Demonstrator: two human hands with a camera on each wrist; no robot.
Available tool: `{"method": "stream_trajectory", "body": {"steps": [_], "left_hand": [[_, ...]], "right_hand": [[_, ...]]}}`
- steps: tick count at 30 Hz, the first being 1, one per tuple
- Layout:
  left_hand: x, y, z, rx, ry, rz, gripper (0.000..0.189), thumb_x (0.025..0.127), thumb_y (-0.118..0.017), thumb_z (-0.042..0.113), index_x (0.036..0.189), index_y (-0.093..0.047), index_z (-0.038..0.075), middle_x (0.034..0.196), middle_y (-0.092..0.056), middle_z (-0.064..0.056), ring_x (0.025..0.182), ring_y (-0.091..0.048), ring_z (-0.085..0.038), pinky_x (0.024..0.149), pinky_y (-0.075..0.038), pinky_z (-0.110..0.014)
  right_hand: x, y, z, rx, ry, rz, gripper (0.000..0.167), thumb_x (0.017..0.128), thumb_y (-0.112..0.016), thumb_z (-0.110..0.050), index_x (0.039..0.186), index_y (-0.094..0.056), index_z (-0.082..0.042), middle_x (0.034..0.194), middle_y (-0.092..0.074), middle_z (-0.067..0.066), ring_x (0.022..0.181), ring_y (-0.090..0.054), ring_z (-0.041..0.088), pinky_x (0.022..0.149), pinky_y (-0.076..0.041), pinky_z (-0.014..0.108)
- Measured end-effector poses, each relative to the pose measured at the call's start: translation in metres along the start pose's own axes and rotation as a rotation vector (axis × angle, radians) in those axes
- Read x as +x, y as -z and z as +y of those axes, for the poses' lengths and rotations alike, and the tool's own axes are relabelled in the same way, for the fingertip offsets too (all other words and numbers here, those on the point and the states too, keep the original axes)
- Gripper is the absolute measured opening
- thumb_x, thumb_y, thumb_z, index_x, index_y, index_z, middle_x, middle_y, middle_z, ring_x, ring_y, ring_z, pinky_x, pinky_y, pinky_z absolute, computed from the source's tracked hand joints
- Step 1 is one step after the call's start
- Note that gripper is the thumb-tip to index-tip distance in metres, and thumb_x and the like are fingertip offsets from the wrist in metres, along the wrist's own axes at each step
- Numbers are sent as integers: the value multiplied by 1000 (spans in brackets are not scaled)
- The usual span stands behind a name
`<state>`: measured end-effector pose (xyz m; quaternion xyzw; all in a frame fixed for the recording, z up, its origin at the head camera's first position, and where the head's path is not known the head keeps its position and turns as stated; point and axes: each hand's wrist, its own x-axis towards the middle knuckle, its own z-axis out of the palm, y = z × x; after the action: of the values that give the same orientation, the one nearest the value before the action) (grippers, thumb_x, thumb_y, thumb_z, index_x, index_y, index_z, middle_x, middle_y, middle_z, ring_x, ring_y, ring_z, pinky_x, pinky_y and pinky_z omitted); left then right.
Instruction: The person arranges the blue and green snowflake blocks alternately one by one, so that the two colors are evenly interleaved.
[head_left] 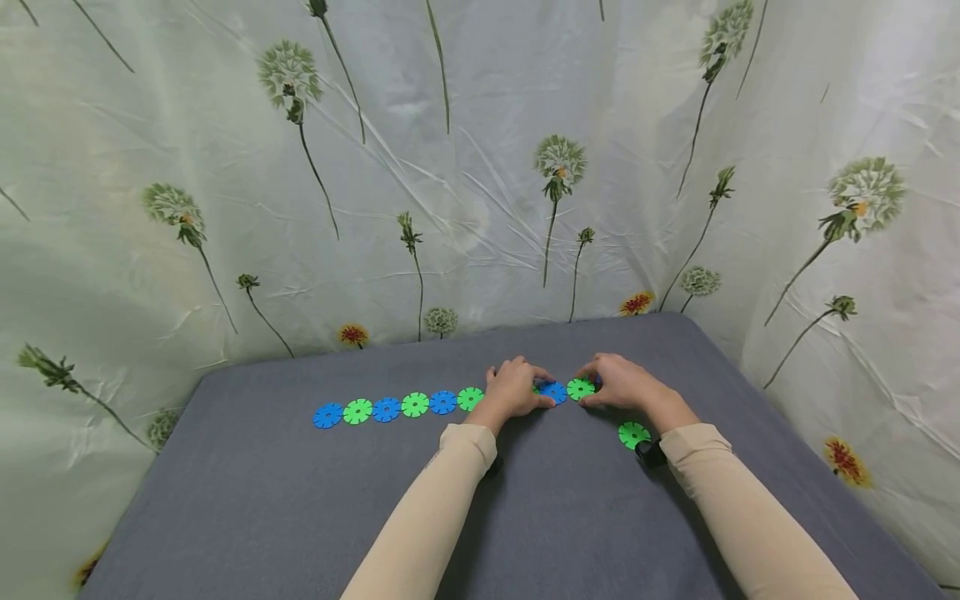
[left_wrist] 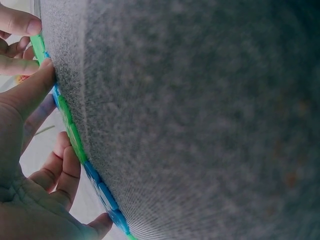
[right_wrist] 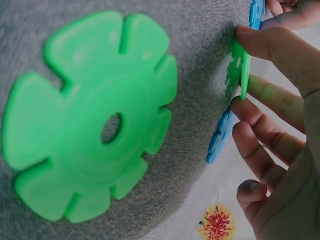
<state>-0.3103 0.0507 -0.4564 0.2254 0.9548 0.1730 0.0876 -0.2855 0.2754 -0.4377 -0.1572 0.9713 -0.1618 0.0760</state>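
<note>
Notched flower-shaped plastic discs in green and blue form a line across the grey cloth. With thumb and index finger, my left hand (head_left: 513,390) pinches a blue disc (head_left: 553,392) toward the right end of the line. My right hand (head_left: 627,387) pinches a green disc (head_left: 581,389) by its edges, right beside that blue one. In the right wrist view this green disc (right_wrist: 245,75) is tilted off the cloth. Another blue disc (right_wrist: 220,136) lies behind the right fingers, mostly hidden in the head view. The left hand covers part of the line.
To the left the line goes on with alternating discs, ending in a blue disc (head_left: 327,415). A loose green disc (head_left: 634,435) lies under the right wrist. Behind the grey-covered table (head_left: 247,500) hangs a pale curtain (head_left: 480,183) printed with dandelions.
</note>
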Motion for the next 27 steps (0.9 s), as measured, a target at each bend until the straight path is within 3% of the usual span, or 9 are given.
{"method": "stream_trajectory", "body": {"steps": [7, 14, 27], "left_hand": [[1, 0, 0, 4, -3, -4, 41, 98, -79, 48, 138, -74, 41, 146, -61, -5, 140, -53, -32, 128, -26, -68], [0, 3, 2, 24, -13, -12, 41, 98, -79, 48, 138, -74, 40, 146, -60, -5, 141, -53, -31, 127, -27, -69], [0, 6, 4, 59, -32, -32, 41, 100, -77, 46, 140, -72, 38, 149, -58, -6, 143, -51, -32, 123, -31, -72]], "right_hand": [[1, 0, 3, 6, 32, 6, 45, 92, -87, -28, 129, -78, -3, 107, -68, 11, 95, -63, 24, 85, -56, 46], [-2, 2, 2, 0, -1, 3, 48, 92, -87, -33, 131, -77, -7, 110, -65, 10, 102, -56, 28, 87, -51, 49], [-6, 7, 18, 37, 46, 47, 44, 94, -85, -29, 131, -75, -8, 120, -66, 21, 107, -65, 36, 92, -56, 56]]}}
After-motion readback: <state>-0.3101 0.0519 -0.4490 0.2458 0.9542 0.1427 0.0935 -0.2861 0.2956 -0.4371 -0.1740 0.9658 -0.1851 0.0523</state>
